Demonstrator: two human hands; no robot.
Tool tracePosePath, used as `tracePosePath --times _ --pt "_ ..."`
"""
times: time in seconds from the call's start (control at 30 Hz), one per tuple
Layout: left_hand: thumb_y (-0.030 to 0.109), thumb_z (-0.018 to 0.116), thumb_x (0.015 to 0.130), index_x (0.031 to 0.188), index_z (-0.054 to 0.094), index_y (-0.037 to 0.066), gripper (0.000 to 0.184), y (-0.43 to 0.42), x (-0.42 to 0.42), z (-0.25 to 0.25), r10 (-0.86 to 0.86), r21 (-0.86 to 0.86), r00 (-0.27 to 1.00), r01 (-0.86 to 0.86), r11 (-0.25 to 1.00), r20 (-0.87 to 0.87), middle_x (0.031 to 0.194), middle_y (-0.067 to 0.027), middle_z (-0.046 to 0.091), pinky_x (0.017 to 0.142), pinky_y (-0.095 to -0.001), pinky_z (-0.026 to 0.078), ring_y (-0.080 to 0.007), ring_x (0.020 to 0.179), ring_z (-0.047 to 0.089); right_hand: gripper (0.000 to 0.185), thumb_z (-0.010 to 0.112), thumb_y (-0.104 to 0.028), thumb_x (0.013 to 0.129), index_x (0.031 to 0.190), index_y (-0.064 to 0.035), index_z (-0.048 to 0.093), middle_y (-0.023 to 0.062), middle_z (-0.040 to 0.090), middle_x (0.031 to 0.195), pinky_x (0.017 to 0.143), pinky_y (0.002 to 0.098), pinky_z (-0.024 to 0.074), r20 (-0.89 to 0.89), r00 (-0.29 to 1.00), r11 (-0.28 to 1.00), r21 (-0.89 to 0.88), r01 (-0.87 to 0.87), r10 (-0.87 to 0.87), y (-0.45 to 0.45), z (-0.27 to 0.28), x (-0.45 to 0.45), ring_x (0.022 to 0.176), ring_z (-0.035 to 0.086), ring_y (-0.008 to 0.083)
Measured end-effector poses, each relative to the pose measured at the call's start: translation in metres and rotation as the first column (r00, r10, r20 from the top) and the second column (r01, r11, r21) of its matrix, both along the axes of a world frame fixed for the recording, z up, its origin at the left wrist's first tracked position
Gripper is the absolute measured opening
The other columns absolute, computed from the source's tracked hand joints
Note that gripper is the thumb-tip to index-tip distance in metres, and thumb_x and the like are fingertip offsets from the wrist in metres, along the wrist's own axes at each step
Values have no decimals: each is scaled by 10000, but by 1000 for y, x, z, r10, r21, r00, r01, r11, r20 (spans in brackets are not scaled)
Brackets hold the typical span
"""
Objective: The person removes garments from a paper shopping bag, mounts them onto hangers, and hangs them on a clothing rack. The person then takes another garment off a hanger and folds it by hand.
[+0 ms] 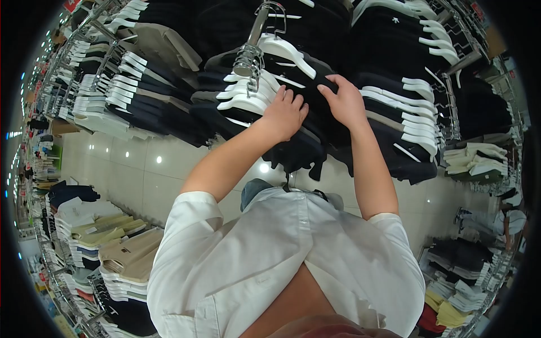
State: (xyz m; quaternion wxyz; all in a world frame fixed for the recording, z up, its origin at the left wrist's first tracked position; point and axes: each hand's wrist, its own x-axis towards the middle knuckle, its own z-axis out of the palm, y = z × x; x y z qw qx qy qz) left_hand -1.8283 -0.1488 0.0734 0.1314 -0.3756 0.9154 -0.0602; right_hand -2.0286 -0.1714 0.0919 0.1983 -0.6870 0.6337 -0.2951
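My left hand lies over the front white hangers, its fingers slightly bent and spread, touching the hangers and the dark garments beside them. To its right, my right hand has its thumb and forefinger on the shoulder edge of a black garment. Its other fingers are hidden. This garment hangs among several dark ones beneath a metal rail. A white hanger further back tilts down toward my right hand.
More dark clothes on white hangers hang at the right, and dark and grey garments at the left. Behind me stand racks with beige tops and yellow and white clothes. Shiny floor tiles show between the racks. Another person is at the far right.
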Motion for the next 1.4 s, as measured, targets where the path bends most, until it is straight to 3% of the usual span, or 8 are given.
tracePosePath --times 0.3,0.67,0.77,0.97,1.1,1.2,1.27,1.4 --pt "387 946 663 1464 547 45 958 -11 -8 -23 20 -110 994 -32 993 -106 1353 -180 552 1213 -583 306 -419 1316 500 460 761 -359 913 1242 -42 709 199 746 1170 941 417 549 127 981 987 53 -152 144 -73 -67 24 1079 718 364" --pt "440 946 643 1443 547 -8 1000 -23 -22 -36 88 -221 991 -109 969 -101 1363 -207 548 1180 -616 314 -441 1297 495 451 745 -324 942 1309 -67 696 195 727 1231 1009 400 524 -7 977 977 -38 -212 212 -99 -101 21 1178 682 366" --pt "471 934 668 1466 524 -8 1017 -32 -30 -39 154 -218 986 -165 962 -65 1401 -209 532 1190 -622 292 -454 1329 480 457 709 -334 967 1350 -87 677 185 690 1326 1062 400 500 -61 970 971 -45 -236 233 -110 -105 16 1246 645 360" --pt "503 923 696 1522 448 -11 1082 -35 -36 -12 261 -42 964 -263 964 -39 1469 -218 502 1219 -621 246 -461 1418 423 550 635 -402 998 1453 -96 599 216 538 1524 1168 533 388 -198 980 986 -158 -58 26 -85 -111 2 1430 479 411" --pt "498 902 719 1551 398 -6 1096 -4 -27 -13 155 -16 927 -170 985 -342 1599 -231 398 1246 -608 219 -456 1525 314 600 618 -384 1021 1483 -10 540 261 441 1593 1232 494 327 -20 998 988 -138 -67 65 -40 -106 -9 1500 364 476" --pt "494 873 765 1579 354 -4 1086 34 -15 -13 111 94 752 -66 993 -650 1653 -236 320 1250 -590 228 -454 1542 281 601 665 -310 1002 1496 0 518 248 431 1607 1243 456 314 200 974 983 -169 -76 110 15 -71 -13 1520 363 429" --pt "441 859 807 1604 313 4 1061 61 2 -19 192 247 495 47 968 -847 1681 -249 255 1236 -583 271 -475 1548 250 617 694 -264 987 1513 -5 500 228 429 1617 1239 433 319 353 915 973 -186 -139 198 53 -57 -11 1525 374 396" --pt "342 875 823 1681 156 72 1152 115 38 -38 544 555 119 263 789 -830 1752 -171 108 1232 -534 303 -351 1608 175 840 754 -226 946 1635 -50 307 154 204 1734 1215 482 360 649 658 876 -26 -481 381 122 -49 9 1590 245 323"
